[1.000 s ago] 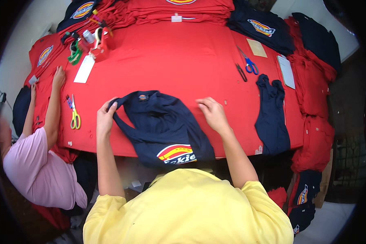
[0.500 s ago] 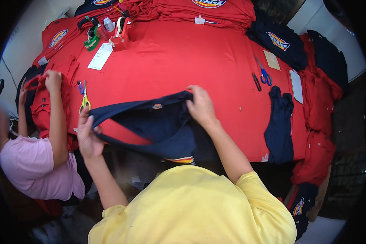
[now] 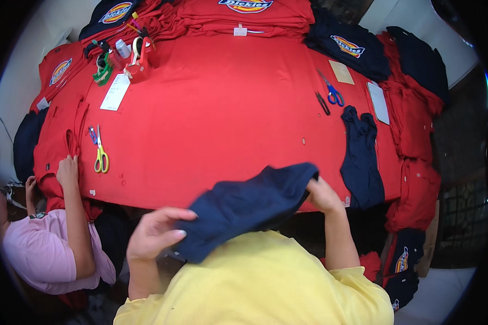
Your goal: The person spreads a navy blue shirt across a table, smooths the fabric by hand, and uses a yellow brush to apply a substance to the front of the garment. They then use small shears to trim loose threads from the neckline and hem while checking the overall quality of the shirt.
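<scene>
A navy shirt point(image 3: 244, 203), slightly blurred, is held up in front of my chest at the near edge of the red-covered table point(image 3: 217, 119). My right hand point(image 3: 326, 196) grips its upper right corner, with the fingers partly hidden by the cloth. At the lower left end of the shirt is my left hand point(image 3: 154, 233); its thumb and forefinger are spread apart against the cloth and do not pinch it. The shirt's inside and neck opening are turned out of sight.
Yellow-handled scissors point(image 3: 101, 157) lie left, blue-handled scissors point(image 3: 333, 95) and thread snips point(image 3: 322, 103) right, near a dark cloth piece point(image 3: 360, 157). A red tape dispenser point(image 3: 138, 67) stands far left. Folded red garments point(image 3: 249, 21) line the back. A person in pink point(image 3: 54, 244) handles red cloth at left.
The shirt has come nearer to my body and its opening has turned from view. Both my hands have moved down and toward the right. The other person's raised hand has lowered.
</scene>
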Motion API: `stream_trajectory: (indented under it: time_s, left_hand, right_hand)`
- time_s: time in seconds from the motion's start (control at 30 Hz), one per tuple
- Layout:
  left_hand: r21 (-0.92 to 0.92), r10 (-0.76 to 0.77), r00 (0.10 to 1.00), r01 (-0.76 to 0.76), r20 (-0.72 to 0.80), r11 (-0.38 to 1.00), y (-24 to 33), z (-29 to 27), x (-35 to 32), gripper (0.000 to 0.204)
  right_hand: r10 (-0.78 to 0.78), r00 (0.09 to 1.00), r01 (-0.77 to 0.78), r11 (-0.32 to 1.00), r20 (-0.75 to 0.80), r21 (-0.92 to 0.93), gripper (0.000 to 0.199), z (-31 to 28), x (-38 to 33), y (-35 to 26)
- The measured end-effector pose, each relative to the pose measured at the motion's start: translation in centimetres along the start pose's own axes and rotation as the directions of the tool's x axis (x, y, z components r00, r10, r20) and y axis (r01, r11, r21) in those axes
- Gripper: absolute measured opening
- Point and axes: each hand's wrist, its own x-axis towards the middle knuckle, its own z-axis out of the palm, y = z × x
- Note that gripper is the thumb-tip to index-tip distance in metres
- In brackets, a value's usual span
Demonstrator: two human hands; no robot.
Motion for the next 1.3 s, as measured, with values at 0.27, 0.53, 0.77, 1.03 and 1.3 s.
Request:
stream_trajectory:
  time_s: [0.27, 0.53, 0.77, 1.03, 1.3]
  left_hand:
    - [0.217, 0.406, 0.913, -0.392, -0.024, 0.894, 1.5, -2.0, -1.2, 0.041]
    - [0.289, 0.374, 0.874, -0.288, -0.31, 0.913, 1.0, -0.6, 1.3, 0.038]
    - [0.693, 0.471, 0.837, -0.164, -0.279, 0.702, 3.4, -2.0, 2.2, 0.006]
    - [0.828, 0.774, 0.499, -0.18, -0.389, 0.532, 8.8, 0.1, 16.5, 0.016]
    - [0.992, 0.378, 0.926, 0.051, -0.003, -0.117, -9.9, 1.3, 29.2, 0.063]
  right_hand:
    - [-0.227, 0.965, 0.256, 0.723, -0.129, 0.642, 0.057, 0.7, -5.1, -0.3]
    - [-0.325, 0.945, 0.169, 0.557, 0.026, 0.813, 0.065, -3.1, -5.4, 0.4]
    - [-0.085, 0.981, 0.003, 0.904, -0.173, -0.427, 0.008, -8.8, -7.8, -2.5]
    - [-0.721, 0.593, 0.552, 0.688, -0.358, -0.471, 0.02, -10.1, 6.4, -12.4]
    - [-0.577, 0.762, 0.317, 0.728, -0.294, -0.607, 0.032, -5.6, 22.4, 3.3]
